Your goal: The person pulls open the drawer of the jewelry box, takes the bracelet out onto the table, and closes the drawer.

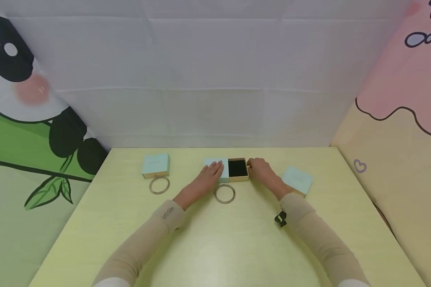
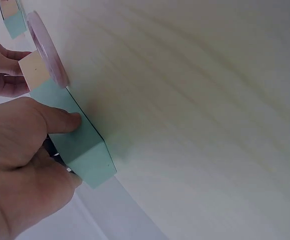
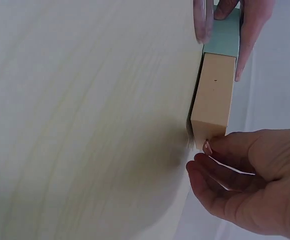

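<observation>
In the head view a light blue drawer box stands at the middle back of the table, its cream drawer [image 1: 238,179] slid partly out to the right, with a black lining showing. My left hand [image 1: 206,177] lies over the blue sleeve [image 1: 225,169], thumb on its front face and fingers over the top and far side. My right hand [image 1: 263,171] is at the drawer's outer end. There its thumb and forefinger pinch a small pinkish pull tab [image 3: 207,146]. A round bangle [image 1: 224,193] sits right in front of this box.
On the left stands another light blue box [image 1: 156,164] with a bangle [image 1: 159,185] before it. A third blue box [image 1: 297,180] sits angled beside my right wrist, which partly covers it. White cloth [image 1: 215,119] hangs behind the table's back edge.
</observation>
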Motion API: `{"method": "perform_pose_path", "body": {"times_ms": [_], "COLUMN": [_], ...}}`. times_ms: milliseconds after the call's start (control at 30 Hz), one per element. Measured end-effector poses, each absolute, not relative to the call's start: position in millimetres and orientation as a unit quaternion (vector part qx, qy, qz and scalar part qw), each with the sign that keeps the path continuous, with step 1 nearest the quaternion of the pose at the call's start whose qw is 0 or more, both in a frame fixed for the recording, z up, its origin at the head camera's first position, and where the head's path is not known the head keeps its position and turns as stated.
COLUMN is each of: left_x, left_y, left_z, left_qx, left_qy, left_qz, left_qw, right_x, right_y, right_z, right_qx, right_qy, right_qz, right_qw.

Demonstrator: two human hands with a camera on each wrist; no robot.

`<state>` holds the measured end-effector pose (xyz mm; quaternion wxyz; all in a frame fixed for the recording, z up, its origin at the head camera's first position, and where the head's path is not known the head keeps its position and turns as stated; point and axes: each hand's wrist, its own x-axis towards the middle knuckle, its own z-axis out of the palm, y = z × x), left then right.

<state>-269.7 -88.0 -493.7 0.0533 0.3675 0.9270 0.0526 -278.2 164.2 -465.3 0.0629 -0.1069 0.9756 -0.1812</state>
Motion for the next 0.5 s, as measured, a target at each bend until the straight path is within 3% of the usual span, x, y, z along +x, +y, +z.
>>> {"method": "perform_pose_path", "body": {"times_ms": [500], "left_x": [-272.2], "left_y": [-87.9], "left_z": [-494.3], "left_qx": [0.361], "left_qy": [0.929], "left_qz": [0.046], "left_qw": [0.064], "right_x": [-279.7], "right_y": [153.3], "right_z": [-460.6], "right_qx": [-0.102], "right_qy": [0.979], "right_qz": [-0.171], "right_qw": [0.033]}}
